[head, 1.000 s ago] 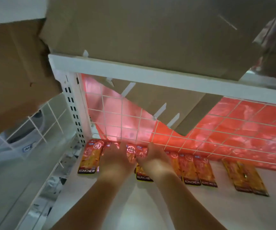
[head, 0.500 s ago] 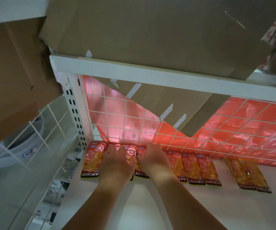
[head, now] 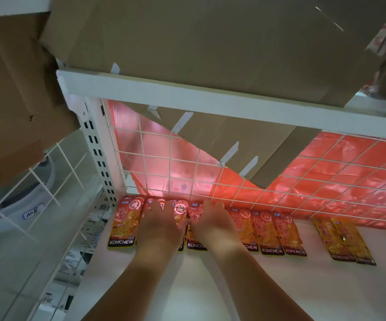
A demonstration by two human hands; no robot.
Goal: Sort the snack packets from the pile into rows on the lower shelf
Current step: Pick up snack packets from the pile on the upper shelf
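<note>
Here, the packets (head: 268,232) are seen as flat, glossy, oblong sachets, red-orange with a dark band at the near end printed KONCHEW. They are laid side by side, flat, in one row along the back of the shelf (head: 210,286), a smooth white board. The far ends of the packets are set close against the grid (head: 280,177), a white wire mesh of square cells. A separate pair (head: 345,242) of yellower packets is laid apart at the right end of the shelf, slightly overlapped.

The left hand (head: 162,225) is held palm down over the second and third packets from the left. Its fingers are spread and nearly straight and are rested flat on the packet faces; nothing is gripped. The right hand (head: 213,224) is placed just beside it, palm down on the next packet. Its fingers are extended with a slight bend, and the tips are brought to the packet's far end at the grid. Its thumb is hidden.

A translucent, crinkled red film (head: 349,163) is seen behind the grid. Plain brown cardboard (head: 199,38), matt and creased, is lodged above a white metal rail (head: 187,96). A slotted white upright (head: 99,158) is fixed at the left.
</note>
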